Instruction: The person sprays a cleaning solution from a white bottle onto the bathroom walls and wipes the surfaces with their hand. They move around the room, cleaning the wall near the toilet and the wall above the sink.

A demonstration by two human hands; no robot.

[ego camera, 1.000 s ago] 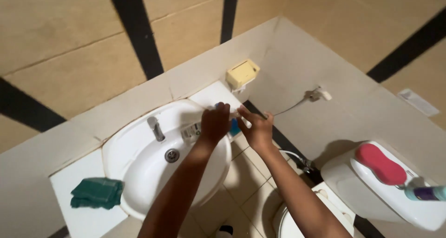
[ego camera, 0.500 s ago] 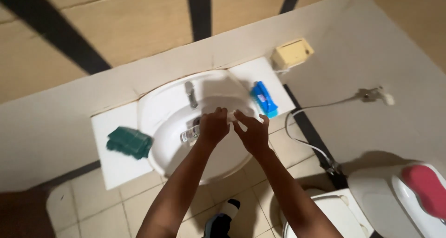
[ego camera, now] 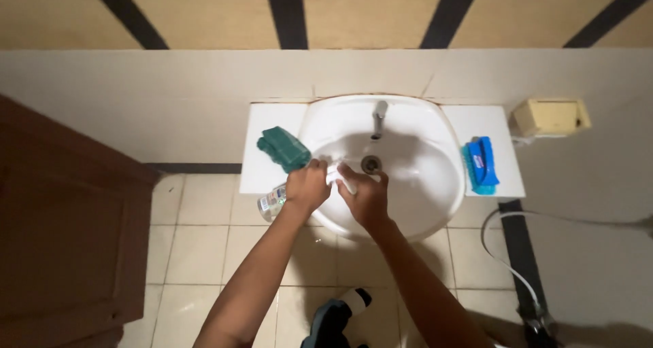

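Both my hands meet over the front left rim of a white washbasin (ego camera: 435,185). My left hand (ego camera: 306,187) grips a clear plastic spray bottle (ego camera: 272,202) that lies tilted, its base pointing left past the rim. My right hand (ego camera: 367,195) holds the bottle's white nozzle end (ego camera: 335,174). A chrome tap (ego camera: 379,117) stands at the back of the basin and the drain (ego camera: 371,164) lies just beyond my fingers.
A folded green cloth (ego camera: 284,148) lies on the left ledge. A blue scrub brush (ego camera: 480,164) rests on the right ledge. A beige wall box (ego camera: 549,117) hangs at right, a hose (ego camera: 507,253) trails below, and a brown door (ego camera: 68,239) is at left.
The view has swung to face the basin square on. My hands came from the right ledge by the brush to the front left rim, now holding the spray bottle.
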